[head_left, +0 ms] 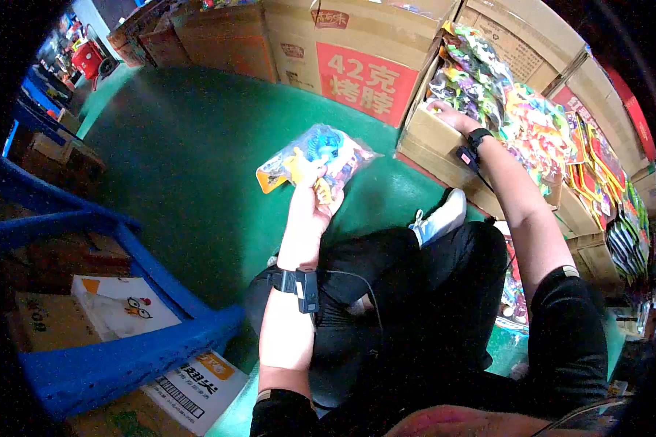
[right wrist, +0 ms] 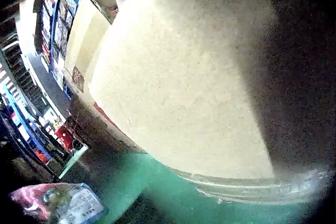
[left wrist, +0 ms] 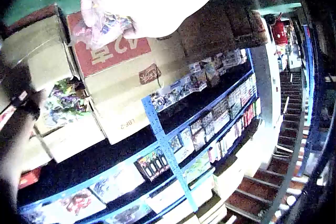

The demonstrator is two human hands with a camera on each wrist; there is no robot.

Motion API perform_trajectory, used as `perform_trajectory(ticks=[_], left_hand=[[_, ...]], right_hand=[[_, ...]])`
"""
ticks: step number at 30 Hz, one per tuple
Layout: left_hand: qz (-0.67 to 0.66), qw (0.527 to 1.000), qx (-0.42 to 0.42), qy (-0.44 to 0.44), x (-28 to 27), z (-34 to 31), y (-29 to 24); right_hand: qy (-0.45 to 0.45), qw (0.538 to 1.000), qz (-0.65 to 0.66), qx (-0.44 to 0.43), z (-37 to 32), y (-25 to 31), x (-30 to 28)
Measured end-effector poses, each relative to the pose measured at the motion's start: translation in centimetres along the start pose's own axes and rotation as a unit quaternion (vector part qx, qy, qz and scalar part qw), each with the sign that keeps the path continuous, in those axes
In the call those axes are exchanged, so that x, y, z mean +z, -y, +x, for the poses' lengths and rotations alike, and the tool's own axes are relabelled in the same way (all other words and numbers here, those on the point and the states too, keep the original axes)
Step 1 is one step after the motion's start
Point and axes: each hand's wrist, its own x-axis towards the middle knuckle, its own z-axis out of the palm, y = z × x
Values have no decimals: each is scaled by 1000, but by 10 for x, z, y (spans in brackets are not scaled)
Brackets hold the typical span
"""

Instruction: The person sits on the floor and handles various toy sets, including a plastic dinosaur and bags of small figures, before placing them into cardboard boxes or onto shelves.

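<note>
My left hand (head_left: 315, 191) grips a clear plastic bag (head_left: 326, 148) of colourful toys, blue, yellow and pink, held over the green floor. In the left wrist view, that hand (left wrist: 139, 8) is overexposed, with part of the bag (left wrist: 107, 30) showing under the fingers. My right hand (head_left: 450, 116) reaches over the edge of an open cardboard box (head_left: 431, 143) and rests by the bagged, multicoloured items (head_left: 476, 80) inside; its fingertips are hidden. The box's side (right wrist: 178, 82) fills most of the right wrist view, where the bag (right wrist: 65, 203) appears at lower left.
Large cartons (head_left: 364, 69) line the back. Orange and green packages (head_left: 598, 171) fill boxes at right. A blue metal frame (head_left: 153, 342) with cartons stands at left, over the green floor (head_left: 189, 138). A white shoe (head_left: 442, 216) is near the box.
</note>
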Motion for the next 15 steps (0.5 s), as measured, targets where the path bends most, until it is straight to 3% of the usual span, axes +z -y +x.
perform_trajectory(ticks=[4,6,7,9,13,15], left_hand=[[15,1000,-3,3,-2,0,-2],[25,1000,2,-4,-2,2,-2],[46,999,13,-22,1,1,0],[42,999,6,-5,1,0,1],[32,999,-15,3,0,2,-2],[44,999,-17,5,-2,2,0]], right_hand=[[70,987,139,49,-1,15,6],[-28,999,21,26,-13,38,4],[-3,998,10,63,-12,43,0],[-121,990,40,51,-7,45,11],[-109,976,84,168,10,40,15],[-144,982,84,93,6,49,14]])
